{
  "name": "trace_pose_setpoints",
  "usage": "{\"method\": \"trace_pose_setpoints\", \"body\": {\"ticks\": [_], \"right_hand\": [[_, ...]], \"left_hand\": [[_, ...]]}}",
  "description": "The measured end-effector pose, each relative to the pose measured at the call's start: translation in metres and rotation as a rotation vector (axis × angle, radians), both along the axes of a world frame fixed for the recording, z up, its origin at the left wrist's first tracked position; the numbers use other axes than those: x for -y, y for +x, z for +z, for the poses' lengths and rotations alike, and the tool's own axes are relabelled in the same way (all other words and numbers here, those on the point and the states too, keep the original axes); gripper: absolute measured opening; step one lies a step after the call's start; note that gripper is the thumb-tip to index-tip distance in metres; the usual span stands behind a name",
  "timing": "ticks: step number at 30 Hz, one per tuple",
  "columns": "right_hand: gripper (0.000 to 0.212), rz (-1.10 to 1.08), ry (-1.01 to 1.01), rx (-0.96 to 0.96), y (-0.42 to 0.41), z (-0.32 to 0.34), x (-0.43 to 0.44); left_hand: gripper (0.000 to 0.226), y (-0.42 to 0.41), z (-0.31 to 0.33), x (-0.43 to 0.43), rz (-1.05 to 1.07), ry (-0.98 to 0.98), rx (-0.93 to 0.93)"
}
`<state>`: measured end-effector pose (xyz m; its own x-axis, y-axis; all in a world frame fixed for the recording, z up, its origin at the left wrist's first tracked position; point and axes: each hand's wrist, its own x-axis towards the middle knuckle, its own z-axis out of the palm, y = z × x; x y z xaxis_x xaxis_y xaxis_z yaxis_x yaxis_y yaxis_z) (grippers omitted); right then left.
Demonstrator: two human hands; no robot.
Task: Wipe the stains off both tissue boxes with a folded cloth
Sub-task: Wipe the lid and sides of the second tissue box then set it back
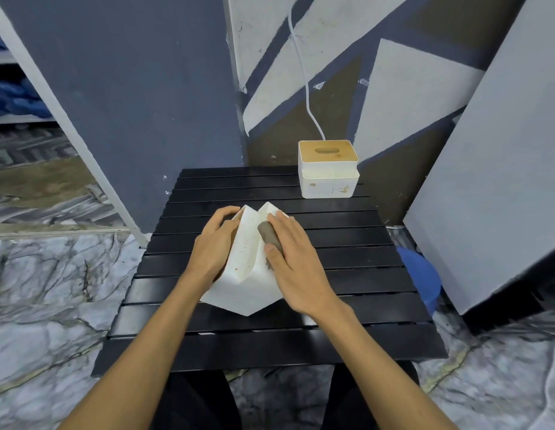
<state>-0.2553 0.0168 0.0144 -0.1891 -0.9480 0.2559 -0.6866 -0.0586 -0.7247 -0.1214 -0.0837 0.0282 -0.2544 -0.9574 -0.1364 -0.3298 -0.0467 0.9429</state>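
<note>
At the middle of a black slatted table (347,274), a person's left hand (214,246) grips the left side of the near tissue box (248,287), fingers curled over its upper edge. The white box is tipped up on one corner, and brown specks dot the face turned up between the two hands. Just right of that face, a folded cloth (268,232), grey-brown, lies pressed against the box's right side. The right hand (296,265) covers the cloth, fingers close together over its top and thumb tucked against its near end. At the table's far right corner, well apart from the hands, the far tissue box (327,181) stands upright, white with a wooden slotted lid and a brownish mark low on its front. A white cable (304,76) runs down the painted wall behind that corner. A blue object (422,274) sits on the floor beside the table's right edge.
</note>
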Motion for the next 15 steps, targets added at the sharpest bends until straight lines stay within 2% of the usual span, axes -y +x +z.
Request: {"method": "trace_pose_setpoints", "body": {"ticks": [3,6,9,15], "right_hand": [[0.043,-0.027,-0.066,0.146,0.001,-0.002,-0.006],[0.035,-0.042,-0.112,0.113,0.001,-0.003,0.001],[0.041,-0.063,-0.070,0.061,-0.002,-0.003,0.019],[0.047,-0.103,0.006,0.122,0.002,-0.005,0.017]], "left_hand": [[0.025,-0.006,-0.001,0.003,-0.008,-0.018,0.008],[0.027,-0.007,-0.002,0.003,-0.017,-0.028,0.004],[0.027,-0.001,-0.001,0.004,0.007,-0.018,-0.006],[0.026,0.002,-0.003,0.003,0.057,-0.022,-0.036]]}}
